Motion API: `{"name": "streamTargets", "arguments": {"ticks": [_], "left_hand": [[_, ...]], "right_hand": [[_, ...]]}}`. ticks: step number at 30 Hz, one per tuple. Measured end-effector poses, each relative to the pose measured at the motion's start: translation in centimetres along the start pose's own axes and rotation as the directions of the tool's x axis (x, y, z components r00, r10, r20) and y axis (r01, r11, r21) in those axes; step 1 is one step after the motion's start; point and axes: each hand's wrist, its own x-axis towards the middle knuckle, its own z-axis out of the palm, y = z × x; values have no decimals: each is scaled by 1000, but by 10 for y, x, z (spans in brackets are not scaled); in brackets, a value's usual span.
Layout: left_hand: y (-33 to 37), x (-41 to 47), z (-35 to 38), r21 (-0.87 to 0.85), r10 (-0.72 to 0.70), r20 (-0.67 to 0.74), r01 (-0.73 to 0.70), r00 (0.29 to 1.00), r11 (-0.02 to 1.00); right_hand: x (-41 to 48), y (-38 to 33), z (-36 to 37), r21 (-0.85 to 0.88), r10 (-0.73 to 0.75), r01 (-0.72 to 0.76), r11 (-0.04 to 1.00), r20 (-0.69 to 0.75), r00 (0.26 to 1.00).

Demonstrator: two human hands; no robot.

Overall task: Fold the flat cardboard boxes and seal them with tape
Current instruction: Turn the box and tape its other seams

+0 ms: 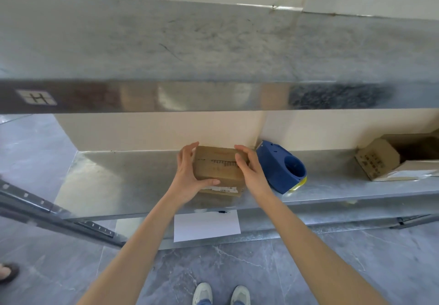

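The person stands facing a galvanised metal shelving unit, both bare arms stretched out to its middle shelf [118, 178]. A small brown cardboard box [218, 169], already folded into shape and printed with dark lettering, sits on that shelf close to the pale back wall. A white label runs along its near lower side.

The left hand [187, 174] grips the box's left side, with the fingers reaching up past the far edge and the thumb lying across the near top face. The right hand [251, 171] holds the right side, with the fingers curled over the far corner and the thumb pressed on top. So the box is clasped between the two hands.

Just to the right, almost touching the right hand, a blue plastic tape dispenser with a yellow edge [282, 169] rests on the same shelf. Well apart at the far right, a larger open cardboard carton [389, 159] lies tipped on its side.

A white sheet of paper [206, 226] hangs below the shelf's front edge. The scuffed upper shelf [213, 50] carries a small square tag marked H [36, 97] on its front lip. On the grey marbled floor I see the person's pale sneakers [221, 294], and a sandalled foot [7, 272] at the left border.
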Motion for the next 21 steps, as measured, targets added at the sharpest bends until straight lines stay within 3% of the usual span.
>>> {"name": "streamTargets", "arguments": {"ticks": [6,12,17,21], "left_hand": [[-5,-5,-12,102,1,-161,16,987,995],[3,-10,-10,-78,-39,-214,23,976,997],[3,-17,-7,-186,-97,-167,65,981,980],[4,-18,-2,-109,-73,-147,57,986,992]], "right_hand": [[-5,-2,-7,-189,-50,35,981,-77,996],[-13,-7,1,-453,-90,70,889,-23,996],[-16,-11,9,-546,-98,128,828,83,992],[-14,-13,10,-594,-62,124,795,123,990]]}}
